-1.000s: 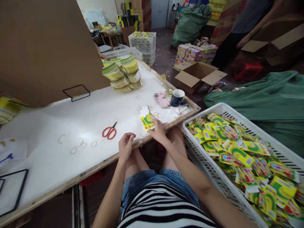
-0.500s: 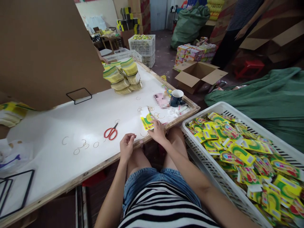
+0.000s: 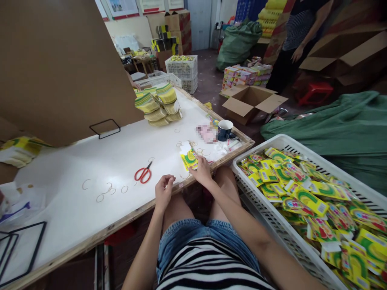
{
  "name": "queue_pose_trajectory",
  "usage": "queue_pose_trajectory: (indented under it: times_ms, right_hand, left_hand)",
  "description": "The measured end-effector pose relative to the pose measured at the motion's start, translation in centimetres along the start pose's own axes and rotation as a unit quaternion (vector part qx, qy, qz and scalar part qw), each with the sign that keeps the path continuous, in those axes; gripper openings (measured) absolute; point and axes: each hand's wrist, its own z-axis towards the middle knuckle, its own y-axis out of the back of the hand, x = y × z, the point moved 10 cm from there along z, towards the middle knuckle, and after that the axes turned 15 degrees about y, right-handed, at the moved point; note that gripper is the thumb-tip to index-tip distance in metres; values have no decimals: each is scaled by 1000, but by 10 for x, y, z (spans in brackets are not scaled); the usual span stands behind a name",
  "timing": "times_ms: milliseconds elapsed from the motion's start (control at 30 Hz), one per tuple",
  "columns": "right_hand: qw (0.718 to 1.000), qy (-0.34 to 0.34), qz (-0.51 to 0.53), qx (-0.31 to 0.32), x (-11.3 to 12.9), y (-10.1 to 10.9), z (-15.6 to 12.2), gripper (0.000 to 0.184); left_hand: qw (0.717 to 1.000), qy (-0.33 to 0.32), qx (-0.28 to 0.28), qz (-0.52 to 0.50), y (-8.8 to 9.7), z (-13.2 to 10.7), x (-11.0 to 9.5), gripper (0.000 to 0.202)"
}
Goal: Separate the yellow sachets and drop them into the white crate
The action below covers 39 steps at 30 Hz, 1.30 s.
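Observation:
My right hand point(image 3: 202, 171) rests on the near edge of the white table point(image 3: 75, 169), its fingers on a small stack of yellow-green packets point(image 3: 188, 158). My left hand point(image 3: 164, 190) hovers at the table edge with fingers curled together; whether it pinches a rubber band I cannot tell. Red-handled scissors point(image 3: 143, 173) lie a little left of it. Loose rubber bands point(image 3: 106, 189) are scattered on the table. A white crate point(image 3: 272, 146) full of similar packets point(image 3: 305, 193) stands at my right.
Banded packet bundles point(image 3: 157, 104) are piled at the table's far side. A dark mug point(image 3: 224, 129) sits near the right corner. Brown cardboard point(image 3: 54, 60) leans behind. An open carton point(image 3: 252, 100), green sacks point(image 3: 329, 121) and a standing person point(image 3: 298, 36) are beyond.
The view has tilted up slightly, showing more of the room. Both hands stay in nearly the same place at the table edge.

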Motion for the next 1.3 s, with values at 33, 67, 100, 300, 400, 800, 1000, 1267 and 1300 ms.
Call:
queue_pose_trajectory:
  times_ms: [33, 67, 100, 300, 400, 800, 1000, 1267, 1300]
  right_hand:
    - [1000, -9, -13, 1, -1, 0, 1, 52]
    - [999, -20, -28, 4, -3, -1, 2, 55]
    - [999, -30, -43, 9, -5, -2, 3, 56]
    - [994, -65, -81, 39, -9, -4, 4, 47]
    - [997, -65, -28, -10, -9, 5, 3, 44]
    - [925, -129, 336, -120, -3, 37, -25, 27]
    - [841, -194, 495, -101, 19, 33, -50, 26]
    - [851, -203, 480, -63, 34, 33, -62, 28]
    - [854, -202, 476, -59, 34, 33, -62, 27]
  left_hand:
    - [1000, 0, 1, -1, 0, 0, 0, 26]
    - [1000, 0, 1, -2, 0, 0, 1, 26]
    - [1000, 1, 2, -3, 0, 1, 2, 26]
    - [1000, 13, 7, -24, 0, 0, 8, 29]
    - [999, 24, 9, -37, -2, 2, 8, 30]
    - [971, 69, 158, -165, -53, 2, -21, 61]
    - [930, 104, 262, -236, -81, -16, -41, 67]
    - [923, 106, 256, -268, -81, -26, -42, 52]
    - [927, 112, 244, -261, -81, -25, -39, 52]
